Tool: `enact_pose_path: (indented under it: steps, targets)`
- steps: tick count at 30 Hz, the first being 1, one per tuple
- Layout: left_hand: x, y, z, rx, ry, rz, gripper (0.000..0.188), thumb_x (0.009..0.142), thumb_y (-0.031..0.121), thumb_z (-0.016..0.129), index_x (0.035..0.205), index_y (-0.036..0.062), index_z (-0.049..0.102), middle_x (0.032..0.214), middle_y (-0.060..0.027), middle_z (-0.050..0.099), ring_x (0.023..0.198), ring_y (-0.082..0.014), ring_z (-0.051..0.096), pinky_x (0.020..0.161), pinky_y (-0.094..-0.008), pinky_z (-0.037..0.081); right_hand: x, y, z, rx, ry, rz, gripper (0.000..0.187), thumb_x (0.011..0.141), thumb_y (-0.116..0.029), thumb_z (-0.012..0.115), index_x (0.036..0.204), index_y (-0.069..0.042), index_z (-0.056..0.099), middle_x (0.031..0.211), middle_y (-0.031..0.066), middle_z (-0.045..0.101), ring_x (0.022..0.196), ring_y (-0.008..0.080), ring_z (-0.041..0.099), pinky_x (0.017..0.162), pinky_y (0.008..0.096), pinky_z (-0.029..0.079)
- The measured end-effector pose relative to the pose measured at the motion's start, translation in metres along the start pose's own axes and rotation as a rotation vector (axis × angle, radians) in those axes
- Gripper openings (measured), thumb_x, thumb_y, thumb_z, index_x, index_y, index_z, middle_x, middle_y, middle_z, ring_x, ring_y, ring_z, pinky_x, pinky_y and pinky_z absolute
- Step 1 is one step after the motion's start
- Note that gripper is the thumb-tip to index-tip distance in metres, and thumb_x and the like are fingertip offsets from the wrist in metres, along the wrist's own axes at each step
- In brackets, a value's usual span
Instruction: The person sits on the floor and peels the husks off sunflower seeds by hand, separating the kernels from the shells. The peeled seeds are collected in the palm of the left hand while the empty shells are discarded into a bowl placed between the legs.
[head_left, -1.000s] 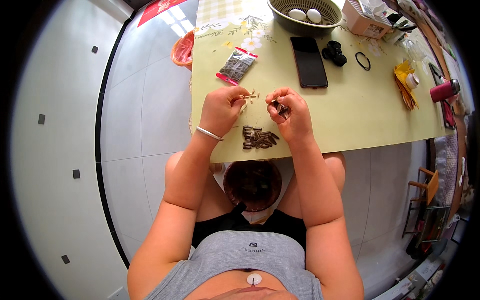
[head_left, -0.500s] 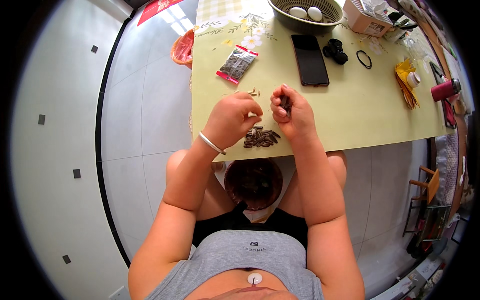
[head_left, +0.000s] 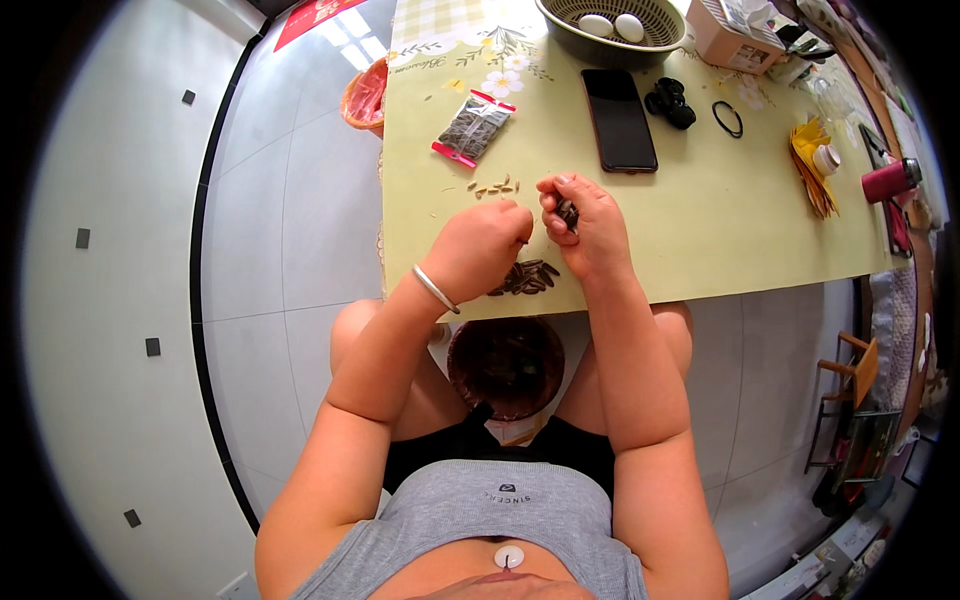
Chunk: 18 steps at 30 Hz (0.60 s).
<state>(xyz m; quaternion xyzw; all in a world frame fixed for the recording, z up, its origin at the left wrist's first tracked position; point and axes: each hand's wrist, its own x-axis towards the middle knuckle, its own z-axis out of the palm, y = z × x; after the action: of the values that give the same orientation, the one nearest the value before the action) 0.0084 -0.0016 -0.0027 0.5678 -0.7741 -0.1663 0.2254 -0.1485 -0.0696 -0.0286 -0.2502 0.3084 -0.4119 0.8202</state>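
Note:
My left hand (head_left: 482, 246), with a silvery bangle at its wrist, is closed in a pinch above the table (head_left: 720, 225). A small dark tip, seemingly a sunflower seed (head_left: 526, 242), shows at its fingertips. Close by on the right, my right hand (head_left: 594, 228) curls around several dark sunflower seeds (head_left: 567, 212). Below the hands lies a pile of striped sunflower seeds (head_left: 532, 277), partly covered by my left hand. Beyond that hand, several pale shelled kernels (head_left: 495, 187) lie scattered. Farther back is a clear seed packet (head_left: 476, 127) with red ends.
A phone (head_left: 620, 120), a small black object (head_left: 671, 103) and a black band (head_left: 728, 119) lie behind my right hand. A basket (head_left: 612, 48) with two white eggs stands at the back. Between my knees is a dark bin (head_left: 506, 385); a lined orange bin (head_left: 366, 95) stands left.
My left hand has shifted right and slightly nearer me, uncovering more kernels and covering part of the seed pile. My right hand has barely moved.

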Motion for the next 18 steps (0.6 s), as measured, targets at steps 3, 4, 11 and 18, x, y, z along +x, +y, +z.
enact_pose_path:
  steps: [3, 4, 11, 18]
  targets:
    - [0.006, 0.007, -0.012, -0.360, 0.304, -0.033, 0.021, 0.079, -0.007, 0.063, 0.095, 0.0047, 0.069, 0.085, -0.0097, 0.063, 0.078, -0.0211, 0.064, 0.066, -0.0310, 0.051, -0.003, 0.000, 0.004, -0.131, -0.022, 0.037, 0.016, 0.093, -0.016, 0.058, 0.090, -0.002, 0.063, 0.072, 0.0018, 0.057, 0.052, 0.0060, 0.044, 0.044, 0.0178, 0.030]
    - [0.007, 0.005, -0.012, -0.393, 0.351, -0.025, 0.021, 0.080, -0.007, 0.063, 0.096, 0.0040, 0.069, 0.086, -0.0099, 0.064, 0.078, -0.0199, 0.064, 0.066, -0.0303, 0.052, -0.003, 0.001, 0.005, -0.163, -0.074, 0.067, 0.015, 0.093, -0.016, 0.059, 0.090, -0.002, 0.063, 0.073, 0.0015, 0.057, 0.053, 0.0054, 0.044, 0.045, 0.0174, 0.030]
    - [0.011, -0.003, -0.008, -0.138, 0.509, 0.093, 0.015, 0.079, -0.006, 0.068, 0.092, 0.0017, 0.070, 0.081, -0.0097, 0.068, 0.070, -0.0206, 0.066, 0.062, -0.0286, 0.052, -0.002, 0.011, 0.006, -0.190, -0.103, -0.088, 0.008, 0.087, -0.008, 0.065, 0.088, 0.000, 0.064, 0.072, 0.0015, 0.059, 0.054, 0.0028, 0.044, 0.047, 0.0175, 0.031]
    - [0.007, -0.004, 0.007, 0.074, 0.538, 0.143, 0.016, 0.076, 0.000, 0.071, 0.091, 0.0043, 0.069, 0.074, -0.0099, 0.066, 0.061, -0.0256, 0.062, 0.053, -0.0332, 0.049, -0.005, 0.014, 0.010, -0.242, -0.038, -0.140, 0.007, 0.086, -0.005, 0.065, 0.086, 0.001, 0.064, 0.069, -0.0008, 0.058, 0.056, 0.0024, 0.045, 0.048, 0.0178, 0.034]
